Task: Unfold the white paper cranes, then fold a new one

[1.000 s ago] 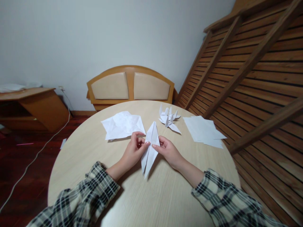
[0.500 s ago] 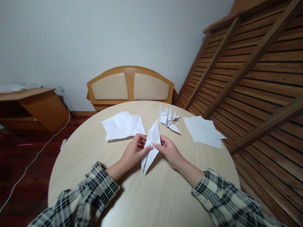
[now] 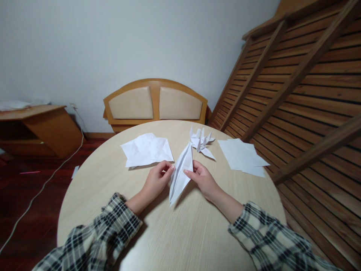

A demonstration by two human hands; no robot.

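A white folded paper (image 3: 182, 174), long and diamond-shaped with pointed ends, is held slanted above the table. My right hand (image 3: 203, 180) grips its right edge, thumb on the front face and fingers behind. At the left edge, my left hand (image 3: 158, 180) is closed, thumb and forefinger pinching the paper's side. A long gap shows between the layers along the left of the paper. Just beyond its upper tip sit several folded paper cranes (image 3: 201, 141) in a cluster.
The round wooden table (image 3: 214, 233) carries creased white sheets (image 3: 148, 149) at the left and flat white sheets (image 3: 242, 156) at the right. Behind it stands a padded headboard (image 3: 156, 101). A slatted wooden frame (image 3: 296, 94) leans on the right, and a desk (image 3: 53, 128) is at the left.
My left thumb has moved off the paper's middle to its left edge. The paper has turned slightly, and its left-side layers have parted. My right hand keeps its hold.
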